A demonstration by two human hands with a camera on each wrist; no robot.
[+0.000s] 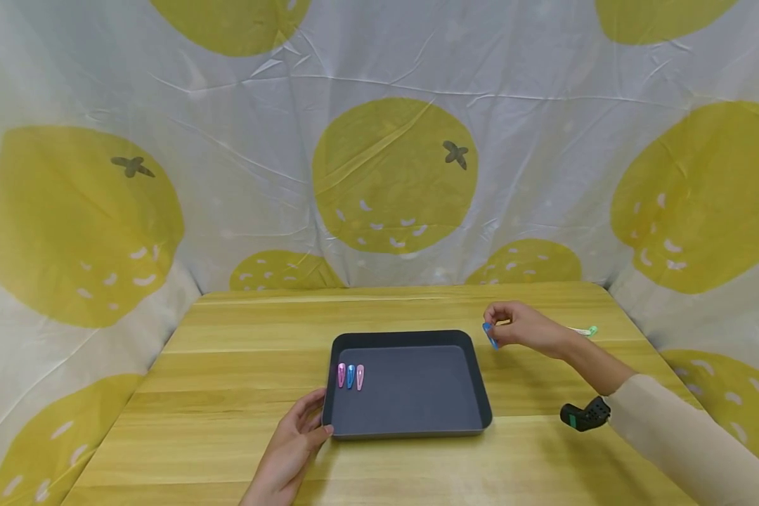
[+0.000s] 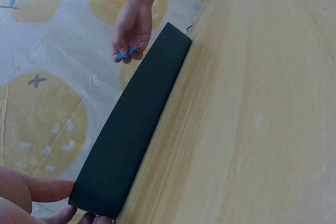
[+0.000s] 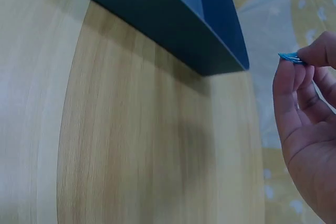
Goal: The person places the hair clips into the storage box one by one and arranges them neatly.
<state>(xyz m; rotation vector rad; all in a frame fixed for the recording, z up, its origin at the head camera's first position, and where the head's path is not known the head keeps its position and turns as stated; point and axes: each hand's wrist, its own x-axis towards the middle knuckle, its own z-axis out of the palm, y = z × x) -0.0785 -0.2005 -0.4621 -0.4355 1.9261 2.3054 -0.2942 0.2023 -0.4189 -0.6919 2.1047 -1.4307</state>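
Observation:
My right hand [image 1: 526, 330] pinches a blue snap hair clip [image 1: 490, 336] between thumb and fingertips, raised beside the back right corner of a dark grey baking tray [image 1: 411, 339]. In the right wrist view the held clip [image 3: 290, 57] is seen nearly edge-on. My left hand [image 1: 295, 441] grips the tray's front left corner, its thumb at the front and its fingers along the left side. Inside the tray, toward the left, a magenta clip [image 1: 341, 375], a blue clip [image 1: 351, 377] and a light pink clip [image 1: 360, 378] stand in a side-by-side row.
A green clip [image 1: 589, 331] lies on the wooden table [image 1: 228, 365] behind the right wrist, partly hidden by it. Near the right sleeve is a black perforated object [image 1: 585, 414] with a green mark. A lemon-print curtain [image 1: 247, 176] surrounds the table's back and sides.

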